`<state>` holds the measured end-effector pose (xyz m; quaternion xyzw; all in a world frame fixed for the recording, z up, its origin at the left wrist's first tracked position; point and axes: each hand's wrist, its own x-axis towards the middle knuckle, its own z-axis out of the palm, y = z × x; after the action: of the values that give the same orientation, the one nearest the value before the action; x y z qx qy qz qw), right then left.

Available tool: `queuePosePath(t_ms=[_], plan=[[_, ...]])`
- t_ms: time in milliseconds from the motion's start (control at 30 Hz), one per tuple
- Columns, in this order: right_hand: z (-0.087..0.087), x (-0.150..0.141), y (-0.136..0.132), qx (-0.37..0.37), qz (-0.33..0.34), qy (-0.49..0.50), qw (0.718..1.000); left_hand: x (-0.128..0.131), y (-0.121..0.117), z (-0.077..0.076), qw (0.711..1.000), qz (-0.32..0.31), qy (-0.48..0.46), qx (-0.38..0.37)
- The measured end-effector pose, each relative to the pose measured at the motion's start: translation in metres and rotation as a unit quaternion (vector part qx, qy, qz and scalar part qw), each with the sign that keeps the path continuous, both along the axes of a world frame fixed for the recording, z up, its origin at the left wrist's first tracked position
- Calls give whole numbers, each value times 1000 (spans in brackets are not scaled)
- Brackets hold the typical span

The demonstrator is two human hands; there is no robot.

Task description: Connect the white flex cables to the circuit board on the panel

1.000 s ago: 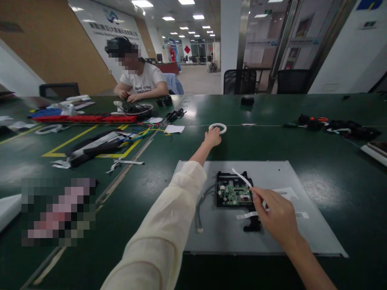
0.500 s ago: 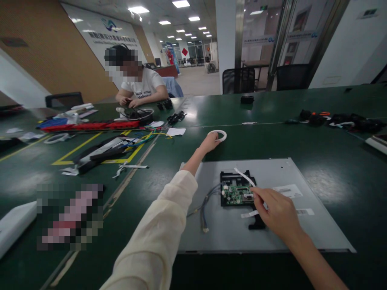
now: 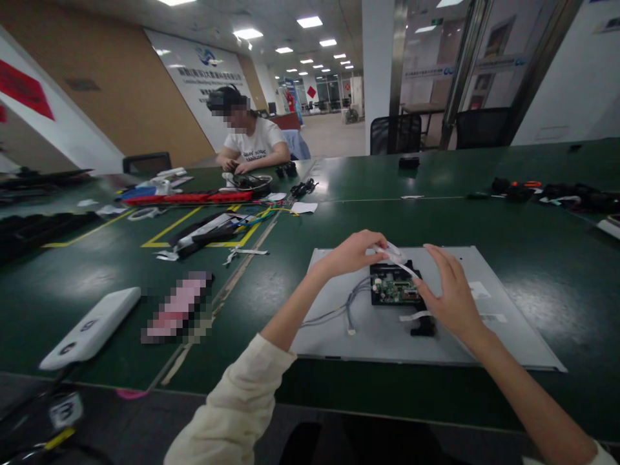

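My left hand is closed around a roll of white tape above the back edge of a flat grey panel. A narrow white tape strip slants from the roll to the thumb tip of my right hand. That hand's thumb and fingers are spread apart, and whether the strip sticks to the thumb I cannot tell. Below both hands, a green circuit board sits in a black bracket on the panel, partly covered by my right hand. Grey cables run left from it. Another white strip crosses the bracket.
A white power bank and a blurred pink object lie to the left. Beyond them are a black-and-white bundle, tape scraps and red strips. Across the table sits a person. Dark gear lies far right.
My left hand has brought the tape roll back from the table beyond the panel to above the board. My right hand's fingers have spread from their pinch on the strip. The view has shifted left.
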<state>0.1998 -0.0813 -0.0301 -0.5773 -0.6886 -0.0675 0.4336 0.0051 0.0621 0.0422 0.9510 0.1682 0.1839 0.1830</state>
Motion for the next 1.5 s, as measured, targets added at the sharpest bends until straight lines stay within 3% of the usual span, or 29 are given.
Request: queuePosePath(t_ms=[167,300,467,567,800,1000,1200,1500], plan=[[12,0,17,-87,169,-86,978,-15,-44,2,999,-23,-29,-7],[7,-2,29,-91,217,-42,971,-16,-51,-8,997,5,-72,-35],[-7,-7,26,19,136,-64,988,-12,-52,-34,974,116,-192,-15],[-10,-7,22,47,86,-104,990,-9,-55,-46,970,157,-184,-13],[-9,-7,23,49,66,-194,978,-1,-67,-53,979,177,-68,73],[-8,-10,22,58,52,-214,974,2,-70,-54,972,202,-19,117],[-8,-9,22,50,55,-197,978,3,-68,-57,977,176,-9,123],[-7,-8,19,46,65,-174,982,1,-63,-60,973,174,-77,130]])
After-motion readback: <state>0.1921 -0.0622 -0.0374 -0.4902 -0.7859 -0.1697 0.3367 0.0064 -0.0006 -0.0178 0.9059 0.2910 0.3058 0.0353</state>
